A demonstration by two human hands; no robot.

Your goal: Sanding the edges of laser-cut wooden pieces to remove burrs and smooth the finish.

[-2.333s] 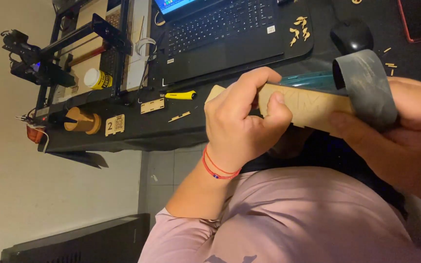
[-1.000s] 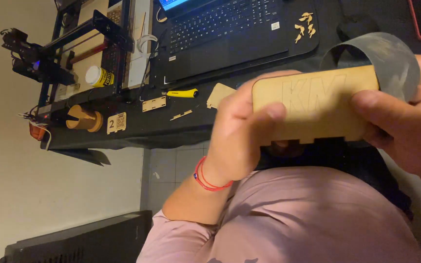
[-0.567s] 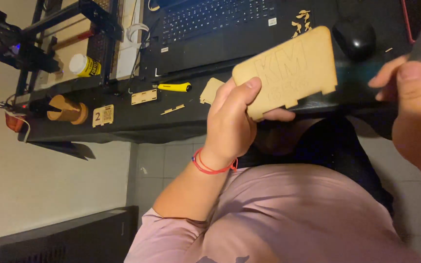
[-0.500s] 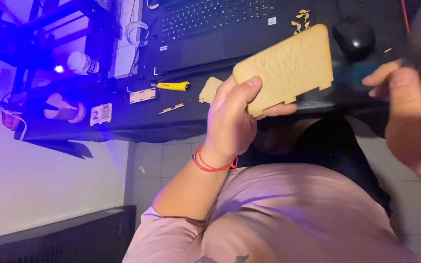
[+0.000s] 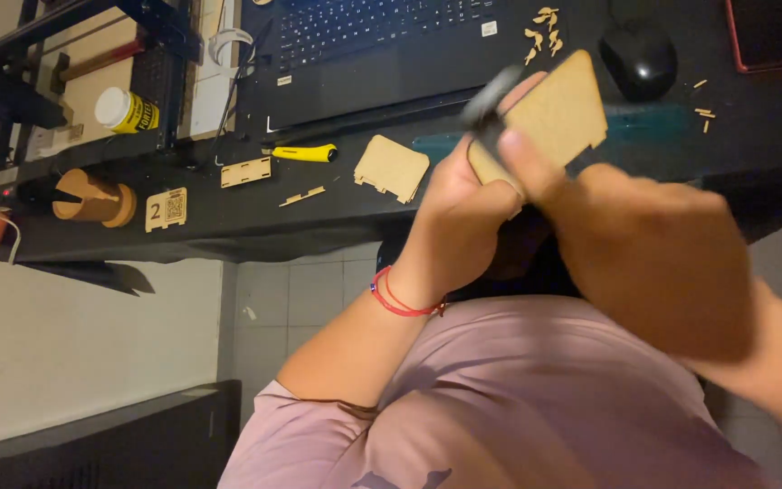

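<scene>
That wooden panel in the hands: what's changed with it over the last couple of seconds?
Earlier both hands gripped a wooden box, grey tape around one end. Now the left hand holds a flat wooden panel up over the desk, and the right hand has come across onto it with a blurred dark thing. The laptop, mouse and yellow knife stayed put.

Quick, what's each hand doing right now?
Left hand: closed on the wooden panel.
Right hand: closed around a dark, blurred object against the panel; what it is cannot be told.
</scene>
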